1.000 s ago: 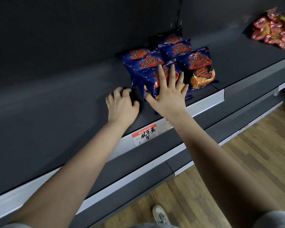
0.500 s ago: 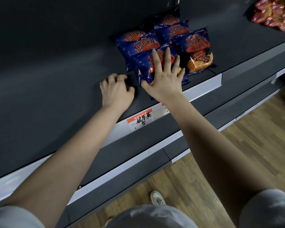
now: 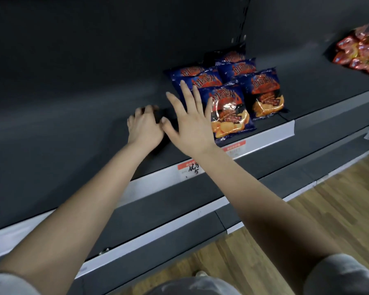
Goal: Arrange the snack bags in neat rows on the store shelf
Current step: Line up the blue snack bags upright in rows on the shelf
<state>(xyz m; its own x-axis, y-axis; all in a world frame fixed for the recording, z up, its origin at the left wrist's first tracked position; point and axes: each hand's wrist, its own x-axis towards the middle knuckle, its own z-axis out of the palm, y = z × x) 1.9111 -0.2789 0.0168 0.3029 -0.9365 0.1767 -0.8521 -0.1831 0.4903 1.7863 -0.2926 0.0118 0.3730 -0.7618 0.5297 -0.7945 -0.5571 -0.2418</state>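
Observation:
Several blue snack bags lie in two short rows on the dark shelf (image 3: 73, 128). The front left bag (image 3: 229, 111) and the front right bag (image 3: 265, 93) lie side by side at the shelf's front edge, with further blue bags (image 3: 235, 68) overlapping behind them. My right hand (image 3: 190, 124) is flat with fingers spread, just left of the front left bag and over the lower part of the bag behind it (image 3: 197, 78). It grips nothing. My left hand (image 3: 144, 127) rests on the bare shelf beside it, fingers curled, holding nothing.
A pile of red snack bags (image 3: 362, 54) lies at the far right of the shelf. A white price strip (image 3: 270, 135) with an orange label (image 3: 189, 168) runs along the shelf front. Lower shelves and a wooden floor (image 3: 317, 209) lie below.
My right hand has come off the front left bag and moved to its left, so the bag's face now shows. My left hand stays in place on the shelf.

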